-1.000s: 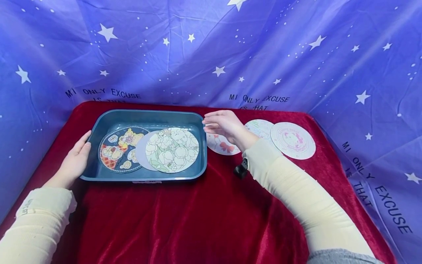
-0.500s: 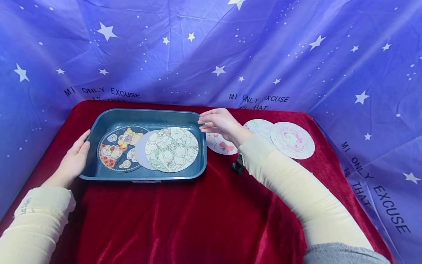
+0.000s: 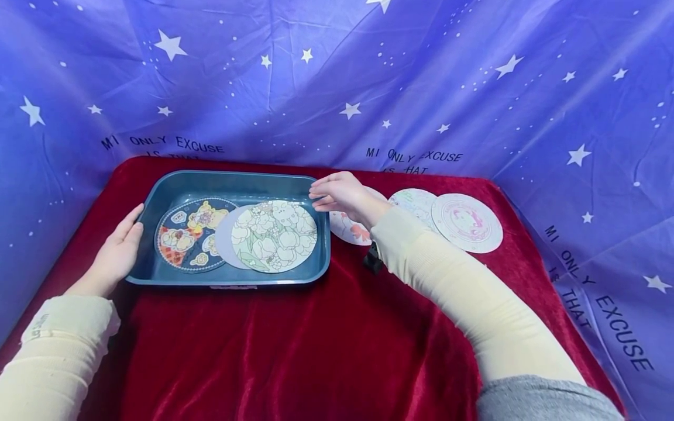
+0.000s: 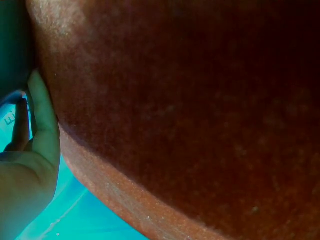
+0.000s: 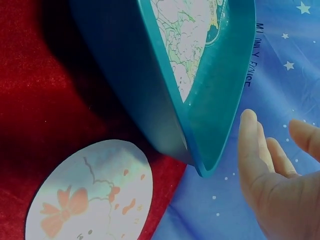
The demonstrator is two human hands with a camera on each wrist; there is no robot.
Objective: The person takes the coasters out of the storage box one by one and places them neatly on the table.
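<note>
Plainly, a teal rectangular tray stands on red velvet cloth, with three round cards inside: a dark blue cartoon-bear card at left, a plain lavender card between, and a green-and-white floral card at right, partly covering the lavender one. At the tray's left end, the left hand lies against the outer wall, fingers fairly straight. By the far right corner, the right hand has its fingers extended, holding nothing; whether it touches the rim, I cannot tell. Near that corner, outside, lies a red-bow card; farther right, a pink-printed card overlaps a pastel card. Behind hangs a blue-violet star-print backdrop.
</note>
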